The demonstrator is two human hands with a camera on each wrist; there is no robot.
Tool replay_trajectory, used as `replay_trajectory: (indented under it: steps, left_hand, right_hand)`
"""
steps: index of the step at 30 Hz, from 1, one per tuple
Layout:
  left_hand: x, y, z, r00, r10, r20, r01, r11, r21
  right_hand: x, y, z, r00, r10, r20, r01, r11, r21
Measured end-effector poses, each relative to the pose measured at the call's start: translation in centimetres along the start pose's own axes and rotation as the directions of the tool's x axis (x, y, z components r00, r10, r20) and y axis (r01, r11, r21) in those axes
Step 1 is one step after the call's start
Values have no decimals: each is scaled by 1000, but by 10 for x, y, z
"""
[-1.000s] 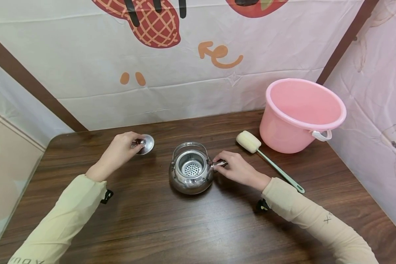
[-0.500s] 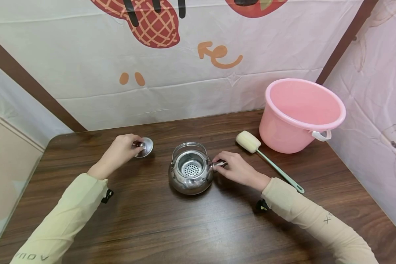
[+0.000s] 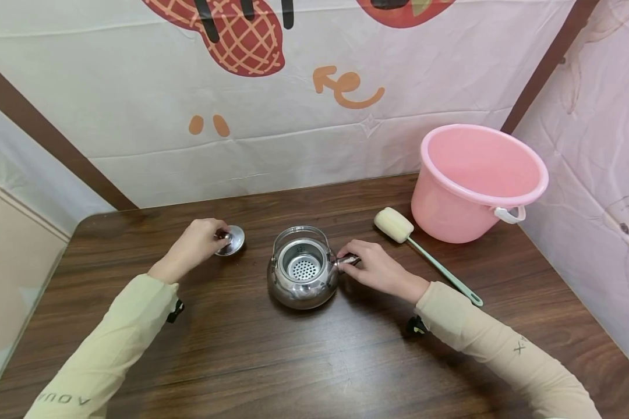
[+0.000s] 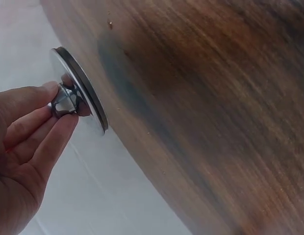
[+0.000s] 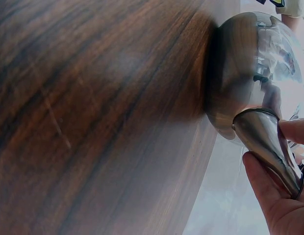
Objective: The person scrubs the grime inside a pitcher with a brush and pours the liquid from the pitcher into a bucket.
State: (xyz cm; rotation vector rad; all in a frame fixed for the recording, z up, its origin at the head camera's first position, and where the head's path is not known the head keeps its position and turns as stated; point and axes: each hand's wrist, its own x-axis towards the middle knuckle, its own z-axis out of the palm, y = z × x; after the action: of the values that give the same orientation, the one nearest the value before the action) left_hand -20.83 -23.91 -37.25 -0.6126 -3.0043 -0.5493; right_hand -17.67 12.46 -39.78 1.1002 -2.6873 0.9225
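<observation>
A shiny metal teapot (image 3: 305, 294) stands upright on the wooden table, its top uncovered and its wire handle (image 3: 300, 228) raised. Inside its mouth sits a perforated metal strainer (image 3: 304, 268). My right hand (image 3: 377, 269) holds the teapot's tapered spout (image 5: 264, 142) between thumb and fingers. To the left, my left hand (image 3: 198, 240) pinches the knob (image 4: 66, 102) of the round metal lid (image 3: 236, 240). A gap and a shadow show between lid and tabletop in the left wrist view, so the lid is off the table.
A sponge brush (image 3: 394, 225) with a green handle lies right of the teapot, behind my right forearm. Beyond it, a pink bucket (image 3: 448, 212) stands at the back right corner. A printed cloth (image 3: 272, 157) hangs along the table's back edge (image 3: 272, 196).
My left hand has brought the lid a little nearer to me, and its top now tilts slightly differently. The right hand, spout and teapot stay in place.
</observation>
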Motion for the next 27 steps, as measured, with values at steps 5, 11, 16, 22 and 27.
replay_trajectory:
  steps: [5,11,16,22,27]
  left_hand:
    - [1,-2,6,999,-23,41,23,1000,4]
    - [3,-2,11,997,-13,72,11,1000,19]
    - [4,0,14,996,-11,94,8,999,38]
    - [4,1,17,994,-1,105,-3,999,33]
    - [4,1,21,993,-5,115,-1,999,51]
  right_hand:
    - [0,0,0,1000,0,3,0,1000,-4]
    - [0,0,0,1000,1,7,-1,1000,-12]
    - [0,0,0,1000,-13,6,14,1000,-12]
    - [0,-1,-1,1000,-10,3,10,1000,-3]
    - [0,-1,0,1000,-10,4,10,1000,-7]
